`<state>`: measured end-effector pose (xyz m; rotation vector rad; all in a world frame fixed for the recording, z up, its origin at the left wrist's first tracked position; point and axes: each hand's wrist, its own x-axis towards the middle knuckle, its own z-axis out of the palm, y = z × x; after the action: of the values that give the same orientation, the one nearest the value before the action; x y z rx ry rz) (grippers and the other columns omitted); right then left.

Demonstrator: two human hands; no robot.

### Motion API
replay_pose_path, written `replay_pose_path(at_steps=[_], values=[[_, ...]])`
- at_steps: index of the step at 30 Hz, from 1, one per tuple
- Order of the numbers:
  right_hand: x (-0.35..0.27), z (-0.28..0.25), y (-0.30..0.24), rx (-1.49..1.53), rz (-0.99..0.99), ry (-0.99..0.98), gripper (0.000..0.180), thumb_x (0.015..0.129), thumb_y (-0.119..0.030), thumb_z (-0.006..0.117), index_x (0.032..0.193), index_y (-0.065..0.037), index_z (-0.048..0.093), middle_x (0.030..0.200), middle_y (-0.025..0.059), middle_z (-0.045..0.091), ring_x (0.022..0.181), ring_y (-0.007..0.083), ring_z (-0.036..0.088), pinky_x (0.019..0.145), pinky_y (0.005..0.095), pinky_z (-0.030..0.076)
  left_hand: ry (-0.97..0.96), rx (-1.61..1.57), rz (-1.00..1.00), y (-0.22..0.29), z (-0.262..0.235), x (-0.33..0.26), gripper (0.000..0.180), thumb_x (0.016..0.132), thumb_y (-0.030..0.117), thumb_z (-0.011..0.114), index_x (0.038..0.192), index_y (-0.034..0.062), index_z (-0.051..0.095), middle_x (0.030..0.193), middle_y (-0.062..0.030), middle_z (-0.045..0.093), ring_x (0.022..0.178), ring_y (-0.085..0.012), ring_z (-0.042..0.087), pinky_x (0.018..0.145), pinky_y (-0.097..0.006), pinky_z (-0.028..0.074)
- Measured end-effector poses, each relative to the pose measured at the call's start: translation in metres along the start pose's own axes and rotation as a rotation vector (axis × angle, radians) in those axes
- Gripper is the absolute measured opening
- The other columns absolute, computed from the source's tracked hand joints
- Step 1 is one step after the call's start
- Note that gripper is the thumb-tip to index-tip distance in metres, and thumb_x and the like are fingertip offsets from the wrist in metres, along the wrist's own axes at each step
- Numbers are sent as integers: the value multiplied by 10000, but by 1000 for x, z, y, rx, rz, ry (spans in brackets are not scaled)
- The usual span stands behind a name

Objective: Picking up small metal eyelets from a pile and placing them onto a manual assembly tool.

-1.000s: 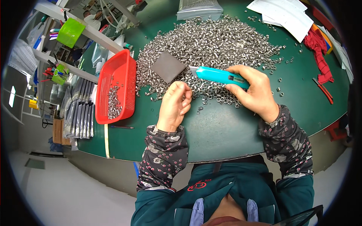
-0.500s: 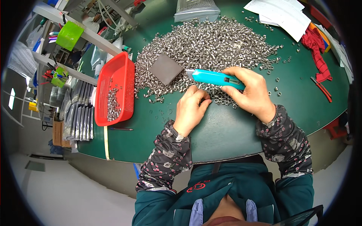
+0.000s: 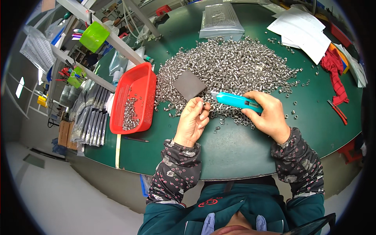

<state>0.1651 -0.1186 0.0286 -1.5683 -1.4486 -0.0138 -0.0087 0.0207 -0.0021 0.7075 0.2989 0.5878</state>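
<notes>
My right hand [image 3: 267, 115] grips a turquoise utility knife [image 3: 238, 102] whose tip points left toward my left hand [image 3: 194, 119]. The left hand's thumb and fingers pinch a small metal nut [image 3: 205, 105] right at the knife tip. Both hands hover over the near edge of a big heap of small silver nuts [image 3: 231, 68] on the green table [image 3: 235, 152]. A dark grey square pad [image 3: 189, 85] lies on the heap just beyond my left hand.
A red plastic basket [image 3: 133, 100] holding some nuts stands left of the heap. A clear bag [image 3: 219, 19] lies at the back, white papers [image 3: 303, 33] and a red cloth [image 3: 337, 72] at the right. Red pliers [image 3: 337, 111] lie near the right edge. Shelving crowds the left.
My left hand has turned palm up and lifted a nut to the knife tip. The right hand with the knife has shifted slightly left toward it.
</notes>
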Motion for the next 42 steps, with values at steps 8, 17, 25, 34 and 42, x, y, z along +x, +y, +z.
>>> replay_pose_path(at_steps=[8, 17, 25, 34, 42], values=[[1, 3, 0, -8, 23, -31, 266, 639, -125, 633, 881, -46, 557, 766, 104, 581, 686, 270, 566, 600, 343, 443, 56, -11, -19, 2, -1, 1, 142, 865, 171, 444, 885, 43, 504, 742, -35, 481, 507, -43, 356, 362, -142, 254], [-1, 2, -1, 14, 64, -250, 272, 638, -140, 639, 879, -35, 569, 760, 132, 581, 679, 280, 568, 598, 333, 442, 89, 63, 12, 1, 4, -1, 144, 852, 188, 474, 853, 48, 505, 631, 21, 375, 479, -31, 302, 357, -142, 220], [-3, 6, 3, 31, 35, -235, 246, 666, -189, 623, 872, -65, 567, 722, 117, 577, 643, 282, 561, 565, 355, 433, 36, 144, -12, -3, 2, -2, 148, 839, 193, 497, 843, 45, 509, 586, 37, 355, 475, -29, 296, 359, -144, 212], [0, 1, 1, 97, 135, -187, 237, 674, -185, 619, 865, -61, 554, 722, 112, 578, 643, 281, 563, 553, 352, 430, 126, 68, 29, 2, 3, -1, 210, 866, 249, 431, 890, 50, 495, 690, -12, 449, 476, -34, 317, 356, -141, 239], [0, 1, -1, 3, 98, -210, 240, 670, -185, 621, 870, -69, 558, 731, 112, 582, 660, 284, 565, 577, 357, 434, 91, 171, 46, 2, 5, 0, 192, 873, 199, 424, 964, 48, 501, 741, -27, 485, 487, -35, 332, 360, -136, 246]])
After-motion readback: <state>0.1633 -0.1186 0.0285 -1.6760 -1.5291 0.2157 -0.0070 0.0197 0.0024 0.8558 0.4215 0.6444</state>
